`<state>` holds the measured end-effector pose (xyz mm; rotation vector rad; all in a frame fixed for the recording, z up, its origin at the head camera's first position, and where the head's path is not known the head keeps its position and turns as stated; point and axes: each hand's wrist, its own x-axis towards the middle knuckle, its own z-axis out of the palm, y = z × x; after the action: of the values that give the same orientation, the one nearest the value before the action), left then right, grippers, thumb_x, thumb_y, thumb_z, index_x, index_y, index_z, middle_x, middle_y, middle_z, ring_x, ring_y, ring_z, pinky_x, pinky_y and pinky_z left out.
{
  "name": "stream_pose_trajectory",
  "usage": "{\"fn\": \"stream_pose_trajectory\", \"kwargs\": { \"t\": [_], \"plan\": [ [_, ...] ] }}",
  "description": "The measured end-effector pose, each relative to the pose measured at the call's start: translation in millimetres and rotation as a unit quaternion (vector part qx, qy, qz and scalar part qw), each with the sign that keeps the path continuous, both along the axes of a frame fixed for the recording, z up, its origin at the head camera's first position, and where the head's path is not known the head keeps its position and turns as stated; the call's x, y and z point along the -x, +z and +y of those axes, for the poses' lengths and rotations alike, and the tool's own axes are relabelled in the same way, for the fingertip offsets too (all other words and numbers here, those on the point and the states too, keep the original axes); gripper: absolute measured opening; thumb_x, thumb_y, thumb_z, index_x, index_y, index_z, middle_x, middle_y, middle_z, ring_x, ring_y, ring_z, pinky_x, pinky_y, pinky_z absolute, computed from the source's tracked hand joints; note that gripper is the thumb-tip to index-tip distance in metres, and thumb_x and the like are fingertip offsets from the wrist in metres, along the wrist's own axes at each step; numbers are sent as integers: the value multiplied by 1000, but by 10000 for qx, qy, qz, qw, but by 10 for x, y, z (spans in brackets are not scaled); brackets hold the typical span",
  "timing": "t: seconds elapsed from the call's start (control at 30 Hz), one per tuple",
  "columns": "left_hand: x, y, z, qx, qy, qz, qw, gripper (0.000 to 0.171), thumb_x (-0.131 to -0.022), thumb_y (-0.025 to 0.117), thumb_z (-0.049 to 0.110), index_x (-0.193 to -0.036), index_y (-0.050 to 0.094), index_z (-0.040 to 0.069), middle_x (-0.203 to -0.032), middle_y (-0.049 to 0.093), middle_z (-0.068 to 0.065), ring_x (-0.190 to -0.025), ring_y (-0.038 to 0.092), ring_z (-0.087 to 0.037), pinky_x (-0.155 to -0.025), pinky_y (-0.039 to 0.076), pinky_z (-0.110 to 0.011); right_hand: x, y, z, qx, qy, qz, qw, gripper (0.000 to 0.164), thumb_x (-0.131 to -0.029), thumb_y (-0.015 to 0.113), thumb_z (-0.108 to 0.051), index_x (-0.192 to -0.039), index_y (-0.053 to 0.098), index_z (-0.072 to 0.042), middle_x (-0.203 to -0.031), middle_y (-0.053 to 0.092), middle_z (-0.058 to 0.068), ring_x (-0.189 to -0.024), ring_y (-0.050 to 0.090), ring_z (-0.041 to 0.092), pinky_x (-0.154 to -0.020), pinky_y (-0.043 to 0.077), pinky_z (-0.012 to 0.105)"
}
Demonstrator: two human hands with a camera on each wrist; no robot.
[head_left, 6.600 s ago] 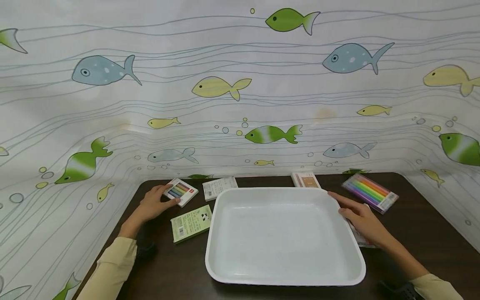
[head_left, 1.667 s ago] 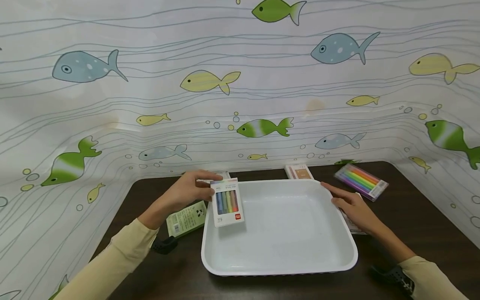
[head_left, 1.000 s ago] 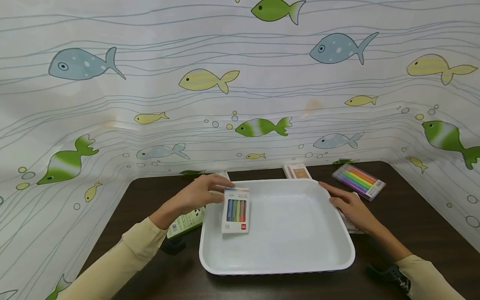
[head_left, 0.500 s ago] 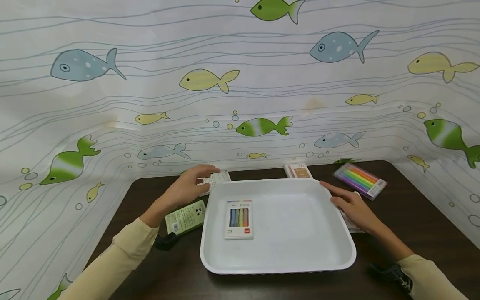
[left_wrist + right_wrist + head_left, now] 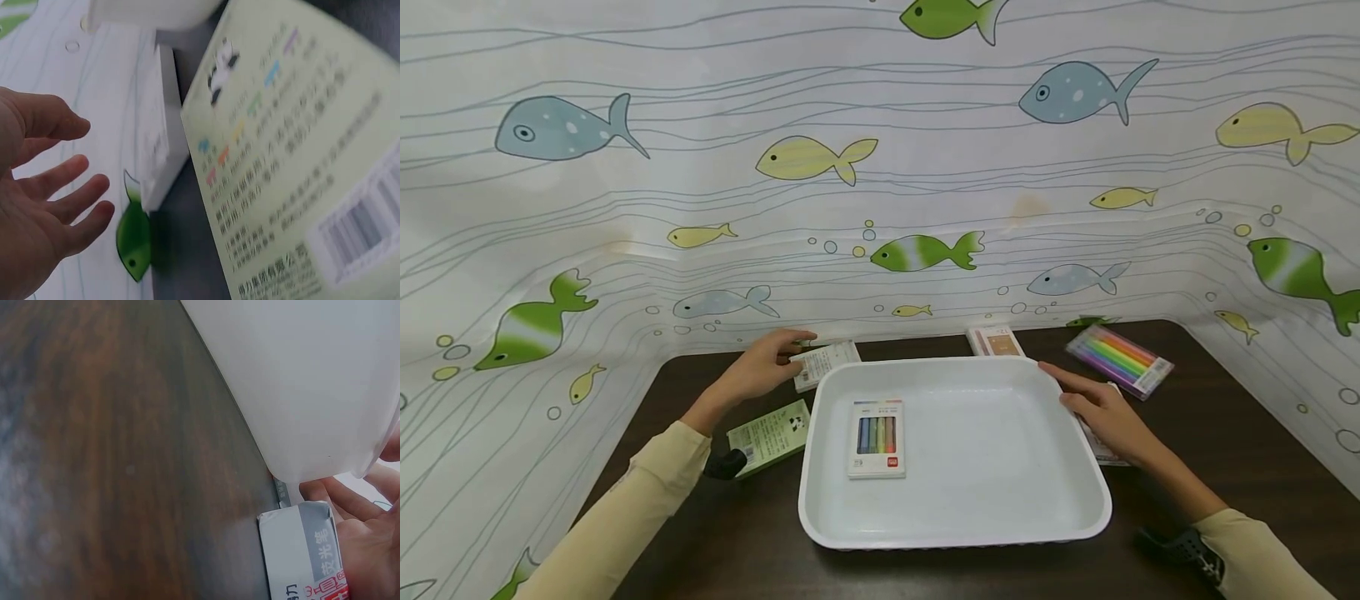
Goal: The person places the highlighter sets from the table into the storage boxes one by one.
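A white tray (image 5: pixel 992 467) stands on the table, and a white box of coloured sticks (image 5: pixel 877 462), its window showing several colours, lies flat in its left part. My left hand (image 5: pixel 752 371) reaches over the back left with fingers spread, holding nothing. Its fingertips are close to a white printed box (image 5: pixel 823 363); contact cannot be told in the head view. The left wrist view shows that hand (image 5: pixel 50 181) apart from the white box (image 5: pixel 165 131). My right hand (image 5: pixel 1108 417) grips the tray's right rim near the back corner, thumb over it, fingers at the outer wall.
A green box with a panda (image 5: pixel 771 435) lies left of the tray. Behind it is a white and brown box (image 5: pixel 996 340); a clear pack of rainbow-coloured pens (image 5: pixel 1120 360) lies back right. Another white box (image 5: pixel 300 550) is beside the right hand. Fish-patterned sheeting (image 5: pixel 820 275) encloses the table.
My left hand carried the box of coloured sticks from the back left into the tray, let it go, then moved back left towards the white printed box. The right hand stayed on the rim.
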<state>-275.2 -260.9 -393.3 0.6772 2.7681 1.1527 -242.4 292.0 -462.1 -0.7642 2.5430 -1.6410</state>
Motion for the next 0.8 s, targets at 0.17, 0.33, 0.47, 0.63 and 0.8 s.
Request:
{"fn": "stream_pose_trajectory", "kwargs": {
  "t": [0.17, 0.33, 0.47, 0.63, 0.8],
  "plan": [
    [131, -78, -109, 310, 51, -18, 9995, 51, -102, 60, 3, -151, 46, -1, -151, 43, -23, -132, 45, -49, -102, 43, -60, -5, 2, -2, 43, 16, -50, 10000, 46, -111, 45, -15, -157, 43, -14, -156, 41, 18, -122, 60, 17, -82, 58, 33],
    [214, -129, -151, 849, -8, -351, 9958, 55, -103, 61, 14, -152, 43, -3, -152, 41, -26, -132, 45, -50, -100, 43, -62, 2, 0, 0, 25, -35, -38, 10000, 46, -111, 45, -16, -157, 43, -14, -155, 42, 17, -123, 60, 21, -83, 57, 33],
    [239, -180, -153, 1145, 21, -641, 9914, 61, -103, 62, 22, -155, 39, -1, -155, 38, -26, -137, 39, -48, -104, 39, -63, 4, -5, -4, 13, -33, -2, 10000, 46, -111, 45, -15, -157, 44, -14, -155, 43, 18, -122, 61, 22, -83, 57, 33],
    [271, -238, -124, 1371, 134, -646, 9884, 65, -102, 63, 27, -154, 38, -4, -154, 37, -30, -139, 35, -49, -106, 35, -64, 6, 0, -6, 1, -21, 12, 10000, 46, -111, 45, -15, -157, 44, -14, -154, 43, 18, -122, 61, 22, -82, 58, 33],
    [282, -278, -86, 1379, 171, -562, 9887, 68, -100, 66, 27, -152, 39, -8, -152, 35, -34, -138, 36, -51, -106, 35, -65, 8, 8, 8, -20, -7, 13, 10000, 46, -111, 45, -15, -157, 43, -15, -154, 43, 17, -123, 60, 27, -83, 57, 33]
  ]
}}
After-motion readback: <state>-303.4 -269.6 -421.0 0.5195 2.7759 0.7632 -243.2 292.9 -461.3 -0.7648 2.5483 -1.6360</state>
